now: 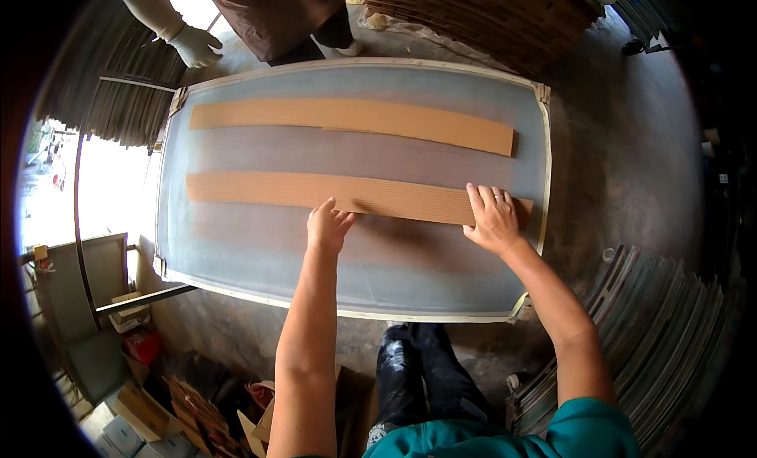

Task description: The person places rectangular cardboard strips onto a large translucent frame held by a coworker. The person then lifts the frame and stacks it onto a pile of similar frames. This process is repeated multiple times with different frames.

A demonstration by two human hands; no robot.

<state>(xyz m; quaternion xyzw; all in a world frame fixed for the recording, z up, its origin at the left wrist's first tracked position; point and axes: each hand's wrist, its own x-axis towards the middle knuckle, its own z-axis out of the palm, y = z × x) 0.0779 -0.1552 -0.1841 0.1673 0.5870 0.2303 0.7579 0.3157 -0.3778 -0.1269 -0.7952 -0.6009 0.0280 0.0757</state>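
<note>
Two long tan corrugated cardboard strips lie across a large pale panel with a light frame [252, 298]. The far strip [339, 115] rests flat on it. Along the near strip [276, 188], both of my hands are at work. My left hand [327, 227] has its fingertips at the near edge, around the middle; part of its grip is hidden. My right hand [493, 220] wraps over the strip close to its right end, fingers on top and thumb at the near edge. A dark shadow beneath suggests this right part is slightly raised.
Across the panel stands a person in a brown apron [260, 16], one gloved hand [195, 46] near the far left corner. Stacked brown sheets [481, 20] are behind. Thin frames [646, 332] stand at right. Open boxes [142, 411] clutter the lower left, near a metal bar [146, 300].
</note>
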